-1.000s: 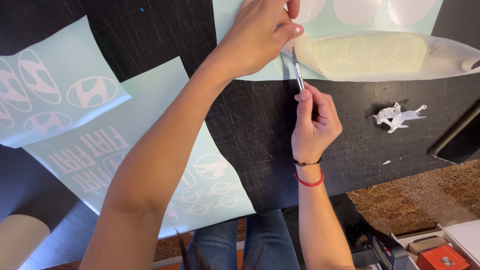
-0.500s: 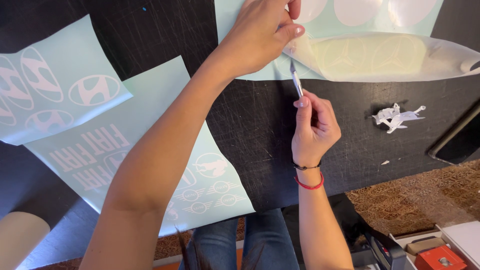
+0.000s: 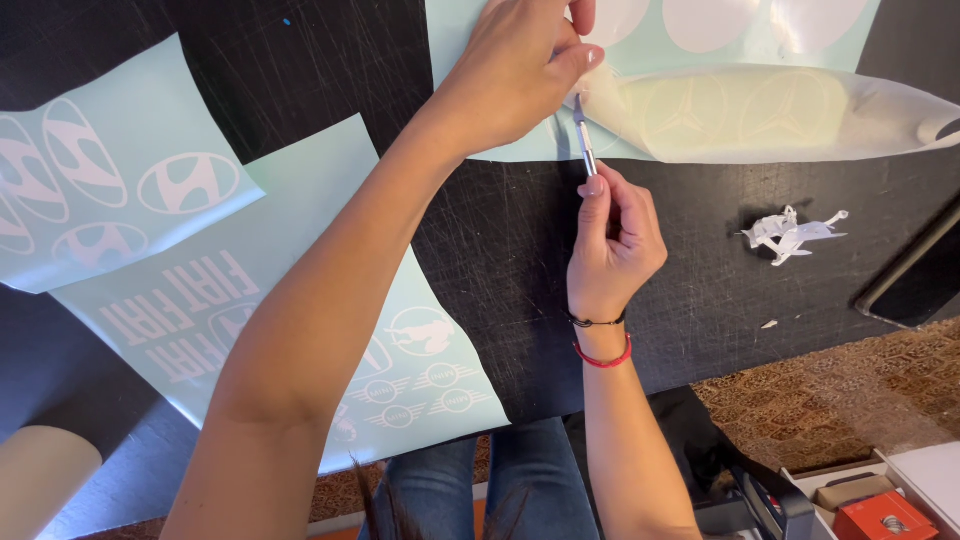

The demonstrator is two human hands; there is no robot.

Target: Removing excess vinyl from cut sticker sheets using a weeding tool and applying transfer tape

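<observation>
Head view over a black, heavily scratched table (image 3: 520, 260). Right hand (image 3: 612, 245), fingers clenched around a slim metal weeding tool (image 3: 584, 140), tip held at the near edge of a pale mint vinyl sheet (image 3: 640, 30) at the far side of the table. Left hand (image 3: 515, 75), reaching across from the left, fingers pinched on the corner of a translucent film (image 3: 760, 115) peeled up and curled over that sheet, round emblem shapes showing through. Two thin bracelets, one black and one red, on the right wrist. Two further mint sheets with white cut emblems and lettering at left: one (image 3: 110, 180) at the far left edge, one (image 3: 410, 370) nearer, overhanging the table front. Small crumpled wad of white vinyl scraps (image 3: 795, 233) at right, well apart from both hands. Patterned brown carpet (image 3: 850, 400) below the table edge; blue-jeaned knees (image 3: 480, 480) beneath; small boxes (image 3: 880, 500) at lower right on the floor.
</observation>
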